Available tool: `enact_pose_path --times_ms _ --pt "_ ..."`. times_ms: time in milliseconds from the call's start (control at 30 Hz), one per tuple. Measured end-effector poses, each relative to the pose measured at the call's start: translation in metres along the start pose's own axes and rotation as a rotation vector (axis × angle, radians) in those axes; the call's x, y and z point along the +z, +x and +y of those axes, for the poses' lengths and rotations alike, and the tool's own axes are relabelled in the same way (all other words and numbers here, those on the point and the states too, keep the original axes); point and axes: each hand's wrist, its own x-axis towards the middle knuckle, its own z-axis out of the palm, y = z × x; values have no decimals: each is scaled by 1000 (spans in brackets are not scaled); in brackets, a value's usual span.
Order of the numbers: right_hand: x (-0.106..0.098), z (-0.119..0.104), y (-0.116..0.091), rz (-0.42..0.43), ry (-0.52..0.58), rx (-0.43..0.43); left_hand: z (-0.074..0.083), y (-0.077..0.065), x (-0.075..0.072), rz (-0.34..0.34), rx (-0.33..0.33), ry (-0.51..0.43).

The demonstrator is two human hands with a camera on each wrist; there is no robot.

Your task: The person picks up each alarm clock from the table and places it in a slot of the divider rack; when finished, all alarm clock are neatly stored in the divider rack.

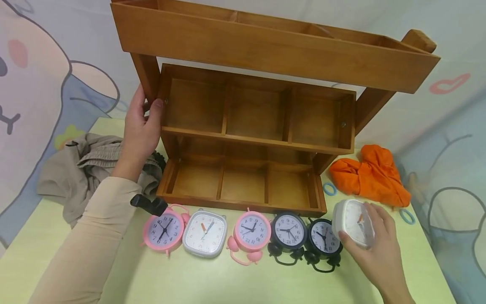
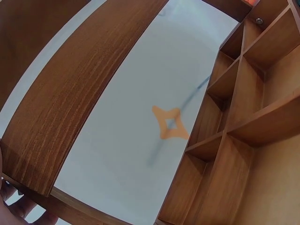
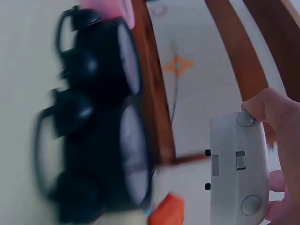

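Observation:
My left hand [image 1: 142, 124] grips the left side of a brown wooden shelf rack [image 1: 243, 139], its thumb in front at the middle tier. In the left wrist view, a few fingertips show behind the wood at the bottom left corner. Off the table at the right, my right hand [image 1: 379, 249] holds a white square alarm clock [image 1: 351, 221] by its sides. The right wrist view shows that clock's edge, with round feet and a small switch. Close to its left stands a black twin-bell alarm clock [image 1: 323, 238]. The rack's visible compartments hold nothing.
Left of the black clock run another black clock [image 1: 289, 230], a pink clock [image 1: 252, 230], a white square clock [image 1: 205, 234] and a pink clock [image 1: 163, 230]. Grey cloth [image 1: 87, 164] lies at left, orange cloth [image 1: 372, 175] and blue rings [image 1: 329, 188] at right.

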Motion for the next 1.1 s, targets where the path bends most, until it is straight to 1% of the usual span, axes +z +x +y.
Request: enact_pose_path --times_ms 100,200,400,567,667,767,933,1033,1100 --pt "4 -19 20 -47 16 -104 0 0 1 6 -4 -4" --pt "13 -34 38 -116 5 -159 0 0 2 6 0 -6" --pt "34 -55 73 -243 -49 -223 0 1 4 -1 4 -7" --pt "53 -64 96 -322 -98 -264 1 0 6 -5 16 -6" --pt "63 -66 104 -344 -125 -289 1 0 8 -7 20 -13" --pt "73 -64 108 -367 -130 -296 0 0 9 -6 24 -11" --pt "87 -61 107 -405 -135 -285 0 0 9 -5 28 3" --pt "93 -59 106 -408 -143 -306 0 -1 8 -6 29 5" --pt "96 -58 106 -422 -155 -306 1 -1 8 -6 30 4"
